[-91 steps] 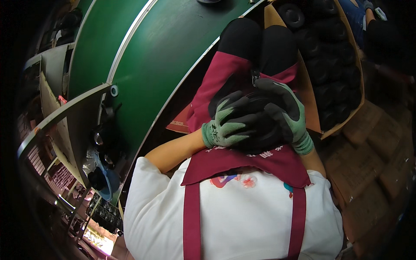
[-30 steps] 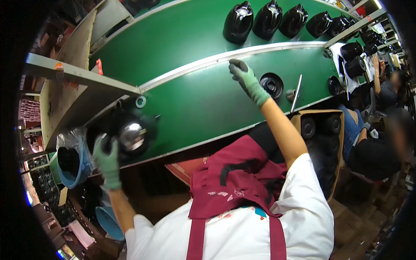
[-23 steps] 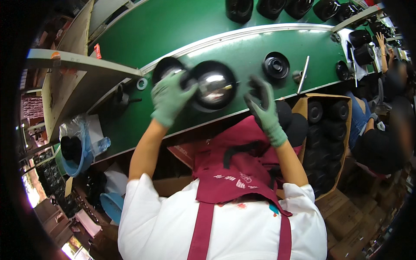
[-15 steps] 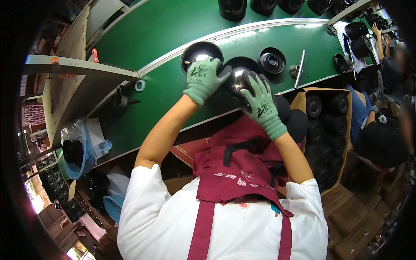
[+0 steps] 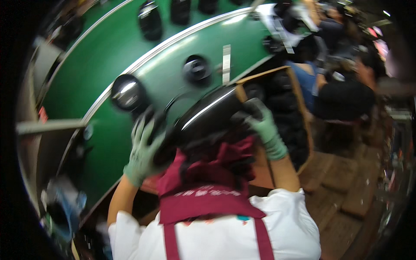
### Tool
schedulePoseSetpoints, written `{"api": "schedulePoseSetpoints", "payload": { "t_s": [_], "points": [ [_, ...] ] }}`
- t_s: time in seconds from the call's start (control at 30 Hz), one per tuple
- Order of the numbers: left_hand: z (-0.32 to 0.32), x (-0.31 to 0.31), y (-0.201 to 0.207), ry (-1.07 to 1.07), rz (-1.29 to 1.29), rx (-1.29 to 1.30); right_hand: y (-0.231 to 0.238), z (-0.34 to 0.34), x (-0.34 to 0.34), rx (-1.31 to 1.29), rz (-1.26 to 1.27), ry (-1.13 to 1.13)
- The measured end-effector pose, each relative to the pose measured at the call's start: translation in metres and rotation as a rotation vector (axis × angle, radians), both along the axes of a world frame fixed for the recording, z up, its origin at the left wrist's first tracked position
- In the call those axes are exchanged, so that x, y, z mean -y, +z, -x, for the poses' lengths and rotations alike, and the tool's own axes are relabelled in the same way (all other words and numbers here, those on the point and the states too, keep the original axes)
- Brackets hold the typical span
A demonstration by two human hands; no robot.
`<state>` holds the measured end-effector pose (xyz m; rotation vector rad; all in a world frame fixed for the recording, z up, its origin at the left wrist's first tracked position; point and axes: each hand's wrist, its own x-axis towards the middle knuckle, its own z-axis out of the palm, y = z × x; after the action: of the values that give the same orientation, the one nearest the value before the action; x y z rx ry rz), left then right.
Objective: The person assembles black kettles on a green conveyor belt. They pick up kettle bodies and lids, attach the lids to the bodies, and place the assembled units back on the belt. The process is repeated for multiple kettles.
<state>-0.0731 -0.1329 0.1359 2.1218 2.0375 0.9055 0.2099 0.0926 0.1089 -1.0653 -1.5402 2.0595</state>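
Observation:
A glossy black cylinder-shaped part (image 5: 212, 108) lies tilted in front of my apron, over the front edge of the green bench, smeared by motion. My left hand (image 5: 145, 149), in a green glove with dark fingers, is at its left end with the fingers spread around it. My right hand (image 5: 262, 123), gloved alike, grips the right end. A shiny black bowl-shaped part (image 5: 128, 92) sits on the bench just beyond my left hand. Farther right stands a black round part (image 5: 197, 69) with a stepped centre. What lies under the cylinder is hidden.
Several black rounded parts (image 5: 150, 21) line the bench's far side behind a pale rail (image 5: 173, 38). A metal bar (image 5: 226, 65) stands near the round part. Right of me is an open cardboard box (image 5: 305, 125) of black parts; beyond it, another person (image 5: 342, 99).
My hands have left the two shiny bowl-shaped parts and moved apart, nearer my body. The black cylinder-shaped part is now between them. The whole view has swung to the right.

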Motion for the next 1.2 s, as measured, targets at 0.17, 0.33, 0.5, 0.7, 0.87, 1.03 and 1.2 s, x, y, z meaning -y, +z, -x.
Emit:
{"api": "schedulePoseSetpoints", "payload": {
  "t_s": [0.17,0.33,0.5,0.7,0.87,1.03,1.2],
  "points": [
    [-0.033,-0.004,-0.015,-0.235,-0.057,-0.148,0.015,-0.034,0.028,-0.007,0.284,0.104],
    [-0.024,0.009,-0.026,-0.066,0.221,0.547,-0.02,-0.085,0.058,-0.047,-0.386,0.269],
    [-0.023,0.03,-0.066,0.005,0.612,1.317,-0.05,-0.084,0.094,-0.131,0.211,0.082],
    [-0.021,0.042,-0.065,-0.137,0.541,1.153,-0.053,-0.063,0.08,0.109,-0.099,0.277],
    [-0.026,0.028,-0.062,-0.205,0.706,1.199,-0.037,-0.06,0.088,0.03,-0.085,0.223],
    [-0.034,0.048,-0.09,-0.151,0.487,1.301,-0.026,-0.047,0.066,-0.13,-0.154,0.242],
    [-0.042,0.036,-0.085,0.248,0.5,1.727,-0.013,-0.032,0.056,0.041,-0.219,0.339]
  ]
}}
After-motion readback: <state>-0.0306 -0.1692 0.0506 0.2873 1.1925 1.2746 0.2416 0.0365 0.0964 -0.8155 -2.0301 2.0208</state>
